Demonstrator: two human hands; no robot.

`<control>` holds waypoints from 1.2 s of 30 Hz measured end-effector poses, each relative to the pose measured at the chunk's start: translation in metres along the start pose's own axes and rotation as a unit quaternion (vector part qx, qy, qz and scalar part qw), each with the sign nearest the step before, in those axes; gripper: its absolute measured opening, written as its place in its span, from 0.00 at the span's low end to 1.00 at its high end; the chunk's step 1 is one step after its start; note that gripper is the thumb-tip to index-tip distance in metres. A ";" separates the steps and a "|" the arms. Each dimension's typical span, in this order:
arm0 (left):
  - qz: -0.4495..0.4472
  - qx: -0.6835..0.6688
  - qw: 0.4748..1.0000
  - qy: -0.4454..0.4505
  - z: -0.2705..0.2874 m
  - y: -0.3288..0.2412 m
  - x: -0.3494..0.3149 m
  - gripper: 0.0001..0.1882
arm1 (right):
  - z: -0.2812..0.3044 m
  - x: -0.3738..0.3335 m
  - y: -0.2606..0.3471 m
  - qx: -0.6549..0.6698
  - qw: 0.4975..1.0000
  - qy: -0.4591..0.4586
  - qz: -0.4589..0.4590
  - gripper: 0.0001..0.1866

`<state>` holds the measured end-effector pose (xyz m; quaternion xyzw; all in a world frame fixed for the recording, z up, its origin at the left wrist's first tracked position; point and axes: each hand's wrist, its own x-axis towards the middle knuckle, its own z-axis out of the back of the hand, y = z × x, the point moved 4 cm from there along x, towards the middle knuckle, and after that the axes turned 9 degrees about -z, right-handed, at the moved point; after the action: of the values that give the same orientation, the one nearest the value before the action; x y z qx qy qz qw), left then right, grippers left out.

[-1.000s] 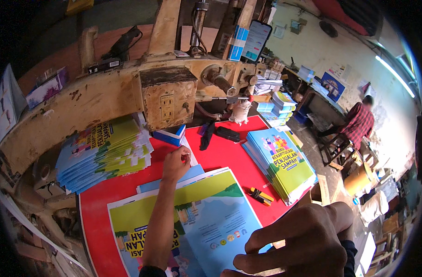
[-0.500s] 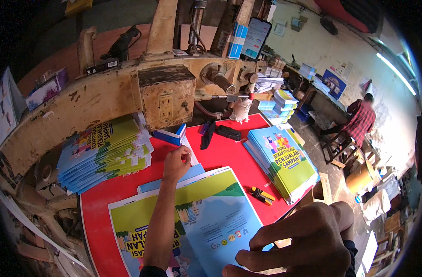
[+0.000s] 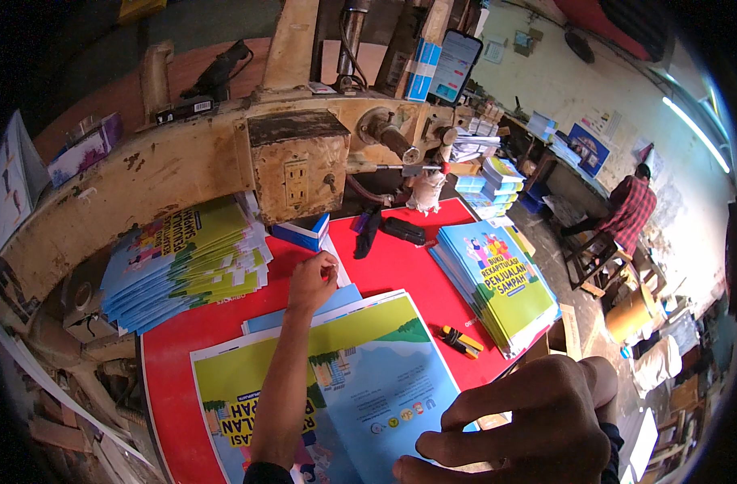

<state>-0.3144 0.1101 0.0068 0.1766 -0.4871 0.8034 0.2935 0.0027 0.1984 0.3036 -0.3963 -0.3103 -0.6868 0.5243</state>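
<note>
Risks, our est.:
1. Cover sheet (image 3: 340, 379), large, printed green/blue: could skew or crease if L forearm drags; arm crosses above the print, contact w/ paper unconfirmed.
2. Yellow-and-black cutter (image 3: 460, 342): loose, betw. cover sheet & book stack (image 3: 497, 282); a sideways sweep of R hand (image 3: 530, 419) could knock it. Blade: can't tell.
3. Fanned stack (image 3: 183, 266), far L: uneven, overlapping; a bump could send it sliding.

Position:
Cover sheet: near side of red tabletop (image 3: 401, 274). We log its far edge just short of L hand (image 3: 312, 282), the rest running back twd. the body beneath L forearm. R hand, in our view, overlaps its R edge; height above it unclear.
Blue sheet (image 3: 340, 300): pokes out past that far edge, beside L wrist.
White strip (image 3: 335, 264): next to L hand; blue box (image 3: 304, 234) just beyond.

Hands:
L: fingers curled in, thumb close to index; poss. pinch, contents unconfirmed.
R: fingers loosely bent, gaps betw. them; nothing seen held, palm hidden, so we can't tell.
</note>
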 end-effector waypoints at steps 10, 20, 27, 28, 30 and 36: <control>-0.008 0.008 1.000 0.000 -0.001 0.002 0.002 0.05 | 0.008 -0.006 -0.003 -0.101 0.991 0.000 0.083 0.14; -0.031 -0.013 0.999 -0.032 -0.011 0.010 0.001 0.06 | 0.033 -0.003 -0.088 -0.095 0.954 0.270 -0.093 0.13; 0.029 -0.005 0.999 -0.013 -0.004 -0.005 0.000 0.06 | 0.097 -0.034 -0.256 -0.321 0.881 0.141 -0.319 0.07; 0.026 -0.001 1.000 -0.015 0.000 -0.008 0.002 0.06 | 0.106 -0.033 -0.281 -0.375 0.878 0.120 -0.272 0.10; 0.026 0.015 0.999 -0.009 0.001 -0.006 0.000 0.06 | 0.116 -0.039 -0.319 -0.438 0.844 0.143 -0.273 0.19; -0.003 0.001 1.000 -0.023 0.000 0.009 -0.003 0.06 | 0.119 -0.038 -0.399 -0.523 0.771 0.152 -0.330 0.23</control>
<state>-0.3179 0.1060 -0.0007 0.1963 -0.4924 0.7988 0.2845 -0.3516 0.4190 0.3249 -0.3730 0.0686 -0.9251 0.0174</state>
